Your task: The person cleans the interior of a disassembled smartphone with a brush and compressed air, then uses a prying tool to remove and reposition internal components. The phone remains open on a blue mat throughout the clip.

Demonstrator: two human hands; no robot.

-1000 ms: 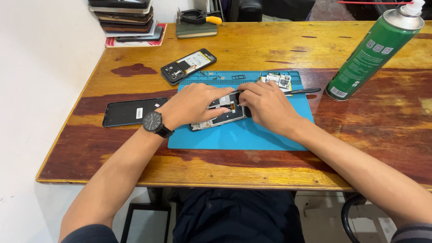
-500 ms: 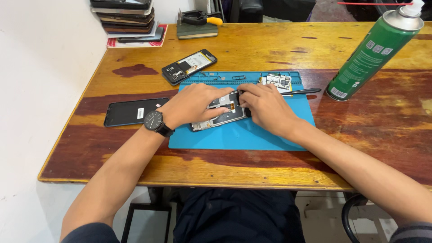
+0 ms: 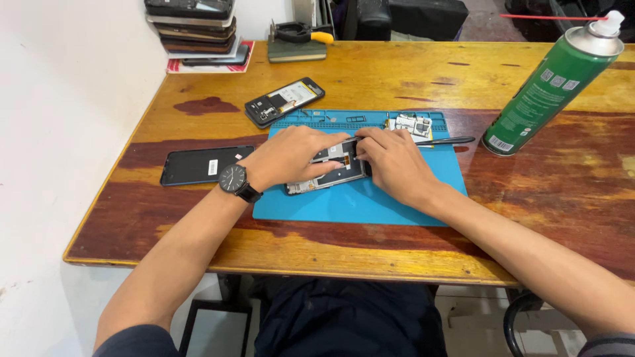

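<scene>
An opened phone frame (image 3: 329, 173) lies on a blue work mat (image 3: 370, 198) in the middle of the wooden table. My left hand (image 3: 291, 156), with a black wristwatch (image 3: 233, 180) on its wrist, rests over the frame's left part and presses it down. My right hand (image 3: 393, 165) sits on the frame's right end, its fingertips pushed against the inside of the frame. Both hands cover much of the frame. I cannot tell whether a small part is pinched between the fingers.
A small circuit board (image 3: 413, 124) and a dark slim tool (image 3: 444, 141) lie on the mat's far right. A black phone panel (image 3: 198, 164) lies left of the mat, another opened phone (image 3: 284, 101) behind it. A green spray can (image 3: 552, 82) stands right. Stacked phones (image 3: 195, 30) sit far left.
Both hands have stayed on the phone frame, with only slight finger shifts. The view has moved a little.
</scene>
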